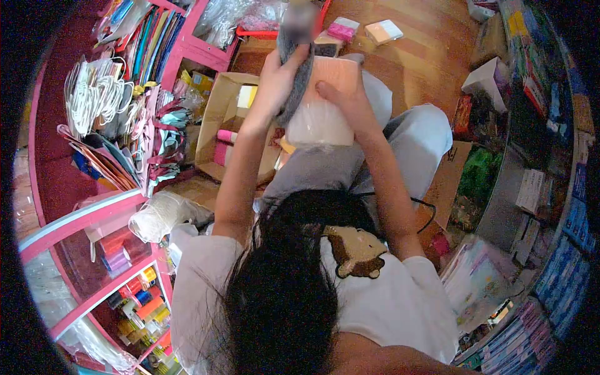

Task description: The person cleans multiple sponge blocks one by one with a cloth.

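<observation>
A block-shaped packet, peach on its upper part and whitish in clear plastic below, is held up over my lap. My right hand grips its right side, thumb lying across the front face. My left hand is closed around a dark grey fuzzy cloth that hangs along the packet's left edge. Whether the left fingers also touch the packet is hidden. The cloth's upper end is blurred. Left of my knees stands an open cardboard box with pink, white and yellow packets inside.
Similar two-coloured packets lie on the wooden floor ahead, near a red basket of plastic bags. Pink shelving with bags and cords lines the left. Stacked goods crowd the right, and a white twine spool sits beside my left elbow.
</observation>
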`<state>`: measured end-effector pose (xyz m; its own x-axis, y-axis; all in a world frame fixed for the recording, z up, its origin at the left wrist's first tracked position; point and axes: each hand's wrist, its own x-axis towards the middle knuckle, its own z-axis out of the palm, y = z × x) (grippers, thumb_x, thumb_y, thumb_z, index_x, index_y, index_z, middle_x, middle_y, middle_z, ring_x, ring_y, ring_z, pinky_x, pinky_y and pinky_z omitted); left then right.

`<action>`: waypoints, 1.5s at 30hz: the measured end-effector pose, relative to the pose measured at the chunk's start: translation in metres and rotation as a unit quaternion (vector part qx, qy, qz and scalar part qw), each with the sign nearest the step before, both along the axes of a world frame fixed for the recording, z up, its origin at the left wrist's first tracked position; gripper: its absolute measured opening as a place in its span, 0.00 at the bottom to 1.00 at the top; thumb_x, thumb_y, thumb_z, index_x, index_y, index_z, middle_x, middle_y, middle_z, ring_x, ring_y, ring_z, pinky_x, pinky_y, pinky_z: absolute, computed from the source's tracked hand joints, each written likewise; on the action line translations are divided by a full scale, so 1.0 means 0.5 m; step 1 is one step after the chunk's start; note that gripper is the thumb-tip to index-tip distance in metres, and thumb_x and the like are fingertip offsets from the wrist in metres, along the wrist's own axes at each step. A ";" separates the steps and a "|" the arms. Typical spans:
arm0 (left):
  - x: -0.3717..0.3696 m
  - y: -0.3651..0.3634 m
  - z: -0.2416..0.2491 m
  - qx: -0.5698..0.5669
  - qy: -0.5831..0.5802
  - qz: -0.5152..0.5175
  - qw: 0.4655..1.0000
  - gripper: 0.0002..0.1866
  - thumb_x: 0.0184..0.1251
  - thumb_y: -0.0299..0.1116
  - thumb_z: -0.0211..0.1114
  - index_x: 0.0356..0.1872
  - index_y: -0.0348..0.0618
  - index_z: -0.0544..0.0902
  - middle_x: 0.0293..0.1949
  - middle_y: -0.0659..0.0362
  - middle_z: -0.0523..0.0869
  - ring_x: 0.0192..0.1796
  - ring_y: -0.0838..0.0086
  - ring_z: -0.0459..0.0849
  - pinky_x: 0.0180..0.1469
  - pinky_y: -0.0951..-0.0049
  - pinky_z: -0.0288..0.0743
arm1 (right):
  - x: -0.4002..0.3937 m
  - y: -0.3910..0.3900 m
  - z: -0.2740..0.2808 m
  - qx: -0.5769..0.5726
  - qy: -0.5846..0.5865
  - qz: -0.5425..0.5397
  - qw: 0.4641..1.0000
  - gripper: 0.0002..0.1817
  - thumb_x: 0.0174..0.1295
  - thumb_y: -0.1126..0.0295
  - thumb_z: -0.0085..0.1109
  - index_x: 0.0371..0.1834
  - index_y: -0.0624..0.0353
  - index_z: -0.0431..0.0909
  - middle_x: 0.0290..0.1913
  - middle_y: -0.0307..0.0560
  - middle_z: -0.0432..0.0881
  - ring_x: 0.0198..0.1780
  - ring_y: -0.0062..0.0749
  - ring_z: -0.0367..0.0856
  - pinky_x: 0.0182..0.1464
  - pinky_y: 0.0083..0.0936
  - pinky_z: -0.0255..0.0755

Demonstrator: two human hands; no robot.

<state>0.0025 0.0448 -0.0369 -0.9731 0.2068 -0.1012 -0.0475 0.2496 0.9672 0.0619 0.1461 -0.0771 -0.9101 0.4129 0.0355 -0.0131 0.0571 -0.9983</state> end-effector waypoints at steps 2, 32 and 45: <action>0.026 0.019 -0.004 -0.017 0.012 0.021 1.000 0.19 0.61 0.45 0.55 0.39 0.37 0.75 0.29 0.60 0.78 0.32 0.78 0.73 0.39 0.75 0.68 | -0.017 0.054 -0.057 -0.107 0.040 0.069 0.991 0.28 0.49 0.68 0.62 0.52 0.59 0.60 0.43 0.46 0.73 0.41 0.29 0.75 0.42 0.23 0.71; 0.124 0.074 -0.108 0.028 0.245 0.102 0.964 0.32 0.60 0.33 0.53 0.61 0.30 0.50 0.62 0.43 0.53 0.66 0.57 0.50 0.65 0.64 0.41 | -0.037 0.024 -0.071 -0.492 -0.018 -0.134 0.860 0.33 0.56 0.59 0.56 0.58 0.56 0.48 0.52 0.50 0.66 0.46 0.37 0.72 0.45 0.30 0.72; 0.005 0.028 -0.001 0.221 0.016 0.210 0.952 0.20 0.62 0.44 0.54 0.43 0.35 0.74 0.41 0.57 0.77 0.43 0.72 0.72 0.49 0.72 0.64 | -0.002 -0.018 -0.031 -0.353 0.026 -0.127 0.927 0.24 0.62 0.56 0.46 0.55 0.61 0.61 0.50 0.46 0.71 0.47 0.33 0.74 0.46 0.30 0.71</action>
